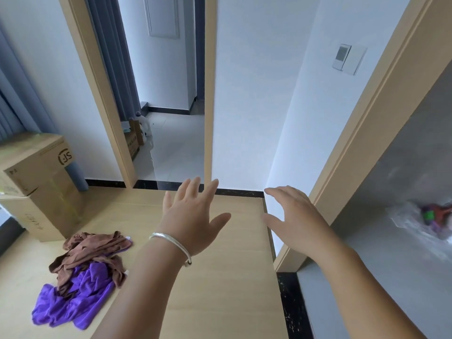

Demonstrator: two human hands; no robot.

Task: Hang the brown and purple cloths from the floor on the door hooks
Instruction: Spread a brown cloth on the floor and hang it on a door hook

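Nearest us at about 8 o'clock, we see the purple cloth [71,298] crumpled in soft folds on the pale wood-grain floor [220,277], with the brown cloth [91,250] bunched on top of it and just beyond, both well apart from either hand. Our left hand [193,216], a smooth silver bangle [171,245] at its wrist, and our right hand [293,221] at 2 o'clock both reach out with fingers spread, gripping nothing. Farther off, taped cardboard boxes [36,182] stand at 10 o'clock, and at 12 o'clock a tan-framed doorway [97,94] shows glossy white tiles [178,148].
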